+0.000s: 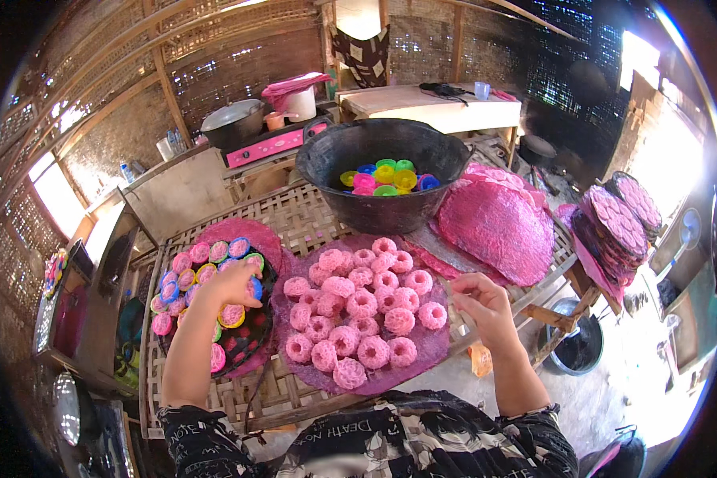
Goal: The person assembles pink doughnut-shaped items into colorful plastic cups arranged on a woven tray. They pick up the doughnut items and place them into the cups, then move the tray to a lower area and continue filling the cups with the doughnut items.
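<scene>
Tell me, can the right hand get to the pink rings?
Yes, it looks like it. The right hand is just beside the pink rings, which lie uncovered on the purple mat, and I see nothing blocking the way.

Pink, lattice-textured rings [354, 306] lie loosely heaped, many with holes showing; left of them cluster round blue, yellow and green cups [186, 280], seemingly plastic, holding pink strands.
</scene>
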Demonstrator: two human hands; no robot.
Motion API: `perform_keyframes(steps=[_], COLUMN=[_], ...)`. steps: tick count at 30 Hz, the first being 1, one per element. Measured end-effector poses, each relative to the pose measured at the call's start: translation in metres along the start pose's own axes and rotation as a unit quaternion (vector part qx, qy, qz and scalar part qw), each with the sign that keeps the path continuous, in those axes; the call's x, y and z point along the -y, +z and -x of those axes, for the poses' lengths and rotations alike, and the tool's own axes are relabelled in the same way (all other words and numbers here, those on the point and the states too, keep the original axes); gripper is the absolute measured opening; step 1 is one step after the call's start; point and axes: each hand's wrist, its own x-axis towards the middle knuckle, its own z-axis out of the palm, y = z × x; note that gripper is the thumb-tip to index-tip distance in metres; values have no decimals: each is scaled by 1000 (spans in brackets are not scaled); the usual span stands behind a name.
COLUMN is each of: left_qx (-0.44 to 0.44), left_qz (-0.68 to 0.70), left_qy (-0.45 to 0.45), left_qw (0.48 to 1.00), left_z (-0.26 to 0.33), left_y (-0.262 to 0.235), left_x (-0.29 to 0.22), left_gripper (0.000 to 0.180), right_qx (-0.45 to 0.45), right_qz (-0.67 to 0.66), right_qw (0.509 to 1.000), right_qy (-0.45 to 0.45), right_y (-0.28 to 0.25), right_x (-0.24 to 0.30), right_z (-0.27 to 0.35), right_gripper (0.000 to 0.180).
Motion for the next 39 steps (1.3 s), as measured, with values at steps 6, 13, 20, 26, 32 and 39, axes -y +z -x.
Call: perform_keyframes(steps=[6,13,20,26,32,39], left_qx=[-10,84,104,30,-77,-142], left_qz=[161,18,101,47,150,216], left_qy=[17,118,93,71,108,232], left_qw=[987,989,985,996,980,938], left_z=[-17,-28,-15,2,9,-8], left_y=[-33,-12,12,19,-12,5], left_x=[-51,-78,-54,-64,-85,-141], left_gripper=[54,77,98,88,64,69], right_qx=[44,116,80,70,44,50], right_qz=[-42,-6,-21,-35,-30,-47], right_qw=[996,992,991,992,993,995], right_qy=[66,56,109,98,101,79], right_y=[5,33,13,2,-2,5], right_x=[-19,-27,-21,-26,-26,-19], right_z=[0,10,13,9,5,-2], right_gripper=[16,18,17,16,16,16])
